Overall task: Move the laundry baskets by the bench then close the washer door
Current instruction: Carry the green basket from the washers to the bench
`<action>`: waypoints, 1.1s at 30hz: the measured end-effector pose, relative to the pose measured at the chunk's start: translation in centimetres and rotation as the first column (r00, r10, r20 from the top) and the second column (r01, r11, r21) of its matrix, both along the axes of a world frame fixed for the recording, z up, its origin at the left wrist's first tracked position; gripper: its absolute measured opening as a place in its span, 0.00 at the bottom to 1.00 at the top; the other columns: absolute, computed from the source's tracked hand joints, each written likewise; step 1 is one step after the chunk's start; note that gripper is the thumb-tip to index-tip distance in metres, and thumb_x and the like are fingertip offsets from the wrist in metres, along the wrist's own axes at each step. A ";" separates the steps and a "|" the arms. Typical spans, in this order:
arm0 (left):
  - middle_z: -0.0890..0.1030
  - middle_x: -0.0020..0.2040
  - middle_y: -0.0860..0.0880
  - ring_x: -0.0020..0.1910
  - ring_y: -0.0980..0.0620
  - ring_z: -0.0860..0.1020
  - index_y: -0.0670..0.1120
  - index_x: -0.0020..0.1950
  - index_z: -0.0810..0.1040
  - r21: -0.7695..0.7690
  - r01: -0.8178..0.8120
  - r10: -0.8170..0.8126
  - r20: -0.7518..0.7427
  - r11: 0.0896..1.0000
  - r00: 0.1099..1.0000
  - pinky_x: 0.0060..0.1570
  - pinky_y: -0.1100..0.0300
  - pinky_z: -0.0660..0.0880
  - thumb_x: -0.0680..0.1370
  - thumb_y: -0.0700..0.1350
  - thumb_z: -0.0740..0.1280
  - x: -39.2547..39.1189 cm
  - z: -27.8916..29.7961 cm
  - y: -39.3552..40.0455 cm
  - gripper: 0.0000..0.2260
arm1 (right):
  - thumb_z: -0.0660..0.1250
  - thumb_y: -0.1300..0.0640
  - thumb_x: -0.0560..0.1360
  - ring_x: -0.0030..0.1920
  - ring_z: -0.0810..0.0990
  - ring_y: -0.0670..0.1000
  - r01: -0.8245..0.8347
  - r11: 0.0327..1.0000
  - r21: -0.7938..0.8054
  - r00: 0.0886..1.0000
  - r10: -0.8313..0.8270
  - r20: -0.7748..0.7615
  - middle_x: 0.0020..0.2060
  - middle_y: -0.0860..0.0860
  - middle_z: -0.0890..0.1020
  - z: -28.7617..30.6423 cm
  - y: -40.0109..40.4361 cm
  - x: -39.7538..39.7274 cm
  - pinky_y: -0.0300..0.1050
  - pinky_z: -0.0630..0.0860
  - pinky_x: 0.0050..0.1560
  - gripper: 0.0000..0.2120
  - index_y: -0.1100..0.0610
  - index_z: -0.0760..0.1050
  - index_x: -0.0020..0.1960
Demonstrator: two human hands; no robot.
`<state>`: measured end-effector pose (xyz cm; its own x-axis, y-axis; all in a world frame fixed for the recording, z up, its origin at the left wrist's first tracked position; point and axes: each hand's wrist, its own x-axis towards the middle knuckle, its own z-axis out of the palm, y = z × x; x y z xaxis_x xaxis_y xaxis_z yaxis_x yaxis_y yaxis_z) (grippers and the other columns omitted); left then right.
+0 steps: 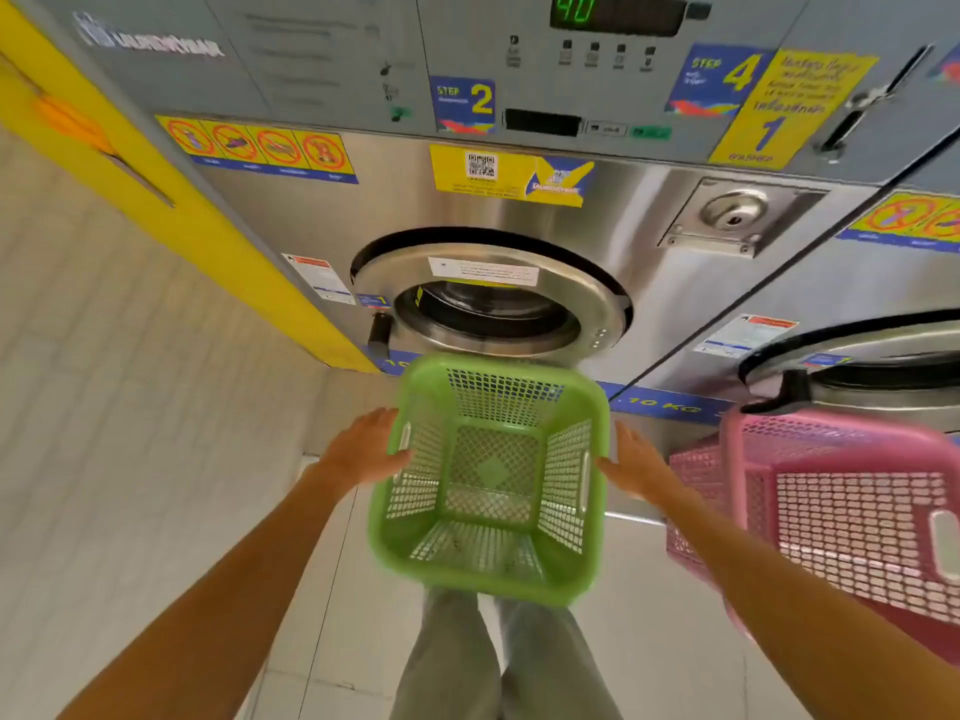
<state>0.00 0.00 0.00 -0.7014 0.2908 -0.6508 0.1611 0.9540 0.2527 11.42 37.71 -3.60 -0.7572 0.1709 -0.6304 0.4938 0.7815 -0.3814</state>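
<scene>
While you are standing in front of the washer [519, 210], you are reaching both arms out to a green basket [493, 475] hanging between your hands. It is a square plastic tub with a smooth rolled rim, lattice walls of small square holes and a mesh floor with a solid diamond at its centre. It is carrying nothing inside.

Your left hand [363, 449] is lying against the basket's left rim, its fingers curling toward the slotted handle there; how firmly it is holding, you cannot tell. Your right hand [631, 459] is lying flat along the right wall, fingers straight and relaxed, pressing rather than gripping.

Just beyond your fingertips, the washer door [488, 298] is sitting over the drum opening, a round brushed-steel ring with dark glass; whether it is latched is unclear. A black handle [379, 332] is sticking out at its left edge.

To the right of your right hand, a pink basket [841, 506] of the same latticed plastic is tilting, blurred, and crowding your right forearm. Behind it, a second machine [883, 356] is showing its own steel door.

Beneath the green basket, your grey trouser legs [498, 662] are standing on pale glossy floor tiles [665, 641]. Left of your left hand, a yellow panel [171, 194] is running beside a pale tiled wall [104, 356].
</scene>
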 end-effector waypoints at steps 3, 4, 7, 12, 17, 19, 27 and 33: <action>0.61 0.79 0.43 0.76 0.42 0.62 0.43 0.81 0.55 -0.037 -0.034 0.035 0.007 0.999 0.999 0.72 0.45 0.65 0.80 0.55 0.65 -0.3 -3.5 -0.5 0.35 | 0.68 0.58 0.77 0.71 0.70 0.61 0.071 0.997 -0.029 0.997 -0.071 0.021 0.72 0.60 0.69 -3.6 -0.8 0.4 0.54 0.68 0.70 0.34 0.61 0.58 0.79; 0.61 0.79 0.43 0.76 0.41 0.63 0.43 0.81 0.54 -0.048 -0.039 0.040 0.015 0.998 0.999 0.71 0.45 0.65 0.80 0.54 0.65 -0.3 -4.5 -0.7 0.35 | 0.69 0.59 0.76 0.71 0.70 0.62 0.085 0.996 -0.043 0.996 -0.084 0.014 0.71 0.60 0.70 -4.8 -1.1 0.7 0.56 0.69 0.69 0.34 0.61 0.58 0.78; 0.59 0.79 0.41 0.75 0.39 0.64 0.41 0.81 0.50 -0.054 -0.024 0.025 0.018 0.998 1.000 0.70 0.44 0.66 0.80 0.51 0.65 0.2 -8.3 -0.9 0.36 | 0.70 0.63 0.75 0.69 0.71 0.64 0.179 0.982 -0.061 0.983 -0.180 -0.016 0.70 0.62 0.69 -8.4 -1.7 1.8 0.58 0.70 0.68 0.38 0.63 0.55 0.79; 0.54 0.80 0.40 0.74 0.36 0.64 0.42 0.81 0.48 -0.011 -0.138 0.138 -0.041 0.990 0.990 0.68 0.41 0.68 0.78 0.47 0.68 0.2 -13.4 -0.2 0.39 | 0.69 0.69 0.72 0.72 0.68 0.65 0.306 0.949 -0.073 0.938 -0.314 -0.146 0.74 0.62 0.65 -12.7 -3.2 3.1 0.59 0.67 0.71 0.43 0.63 0.48 0.80; 0.50 0.81 0.37 0.74 0.32 0.64 0.43 0.82 0.46 0.073 -0.230 0.239 -0.162 0.971 0.957 0.65 0.38 0.70 0.77 0.39 0.67 1.1 -17.8 -0.1 0.40 | 0.65 0.71 0.73 0.74 0.62 0.61 0.359 0.933 -0.036 0.898 -0.356 -0.258 0.77 0.65 0.59 -15.9 -4.1 4.3 0.46 0.61 0.72 0.44 0.65 0.42 0.81; 0.51 0.81 0.38 0.72 0.32 0.67 0.45 0.82 0.45 0.113 -0.254 0.272 -0.200 0.961 0.941 0.60 0.38 0.74 0.76 0.36 0.67 1.6 -18.8 -0.7 0.41 | 0.65 0.72 0.72 0.71 0.63 0.58 0.362 0.932 -0.008 0.889 -0.348 -0.298 0.76 0.65 0.60 -16.6 -4.2 4.2 0.43 0.63 0.68 0.45 0.65 0.42 0.81; 0.64 0.76 0.41 0.54 0.34 0.79 0.53 0.82 0.45 0.285 -0.339 0.398 -0.187 0.897 0.898 0.47 0.41 0.78 0.75 0.30 0.63 2.9 -19.3 -1.7 0.43 | 0.62 0.72 0.70 0.68 0.71 0.68 0.337 0.941 0.037 0.887 -0.305 -0.346 0.73 0.67 0.64 -17.9 -3.9 4.7 0.57 0.73 0.64 0.46 0.63 0.41 0.80; 0.63 0.77 0.43 0.47 0.38 0.80 0.55 0.82 0.43 0.235 -0.445 0.488 -0.171 0.864 0.856 0.36 0.52 0.73 0.75 0.30 0.62 8.5 -17.1 -4.4 0.44 | 0.65 0.74 0.71 0.73 0.65 0.67 0.140 0.990 0.027 0.950 -0.126 -0.287 0.75 0.67 0.60 -16.7 -4.3 5.3 0.51 0.63 0.72 0.47 0.65 0.40 0.80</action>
